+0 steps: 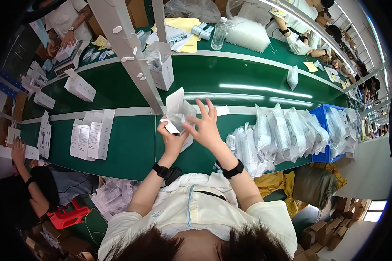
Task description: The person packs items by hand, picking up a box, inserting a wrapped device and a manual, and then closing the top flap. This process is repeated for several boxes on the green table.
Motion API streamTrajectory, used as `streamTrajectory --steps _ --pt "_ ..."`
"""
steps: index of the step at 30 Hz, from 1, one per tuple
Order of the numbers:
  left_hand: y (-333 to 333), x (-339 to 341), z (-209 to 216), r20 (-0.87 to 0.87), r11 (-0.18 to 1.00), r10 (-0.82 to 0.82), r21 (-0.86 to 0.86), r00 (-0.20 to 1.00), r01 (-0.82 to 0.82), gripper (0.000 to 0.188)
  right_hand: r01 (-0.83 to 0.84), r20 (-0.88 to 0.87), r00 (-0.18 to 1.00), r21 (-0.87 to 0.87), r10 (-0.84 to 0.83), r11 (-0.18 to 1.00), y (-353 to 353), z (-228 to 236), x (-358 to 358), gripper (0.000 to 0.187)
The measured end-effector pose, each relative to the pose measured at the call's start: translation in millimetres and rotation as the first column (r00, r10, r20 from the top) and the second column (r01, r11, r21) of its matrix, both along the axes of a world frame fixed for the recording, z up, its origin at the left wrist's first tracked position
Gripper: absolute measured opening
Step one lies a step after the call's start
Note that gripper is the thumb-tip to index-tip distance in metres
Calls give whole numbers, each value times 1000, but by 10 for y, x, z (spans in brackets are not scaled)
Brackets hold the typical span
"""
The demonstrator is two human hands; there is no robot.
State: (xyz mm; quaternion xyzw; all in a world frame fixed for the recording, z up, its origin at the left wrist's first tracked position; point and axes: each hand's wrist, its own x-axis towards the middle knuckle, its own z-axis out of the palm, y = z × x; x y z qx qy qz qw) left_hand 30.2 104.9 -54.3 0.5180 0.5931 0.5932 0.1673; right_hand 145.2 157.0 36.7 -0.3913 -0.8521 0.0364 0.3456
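My left hand (pixel 172 138) grips a small white carton (pixel 175 104) with its top flap open, held upright over the green bench. My right hand (pixel 206 126) has its fingers spread against a clear plastic bag (pixel 181 117) with an item in it, at the carton's mouth. Whether the bag is partly inside the carton is hard to tell. Both wrists wear black bands. A row of bagged white items (pixel 276 132) lies just right of my right hand.
Flat white cartons (pixel 91 135) lie at my left. An open white box (pixel 163 67) and another (pixel 79 87) sit on the green conveyor (pixel 231 74). A grey post (pixel 130 52) rises ahead. A blue bin (pixel 324 126) stands right. Other people work around.
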Motion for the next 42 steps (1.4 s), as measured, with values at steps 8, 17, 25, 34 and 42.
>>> streamTrajectory --steps 8,17,25,34,42 --pt "-160 -419 32 -64 931 -316 172 947 322 79 439 602 787 -388 -138 810 887 -872 1421 28" --pt "-292 -544 692 -202 972 -205 -158 958 174 39 324 624 582 -767 522 554 1197 -1114 1623 32" --pt "-182 -516 807 -150 983 -90 -170 985 64 10 -209 -276 951 -905 -139 371 976 -261 1300 10" --pt "-45 -621 839 -80 969 -79 -240 994 58 11 -508 -262 861 -506 437 697 107 540 142 7" --pt "-45 -683 797 58 958 -65 -275 996 79 8 -412 406 764 -290 501 864 -72 92 -312 21"
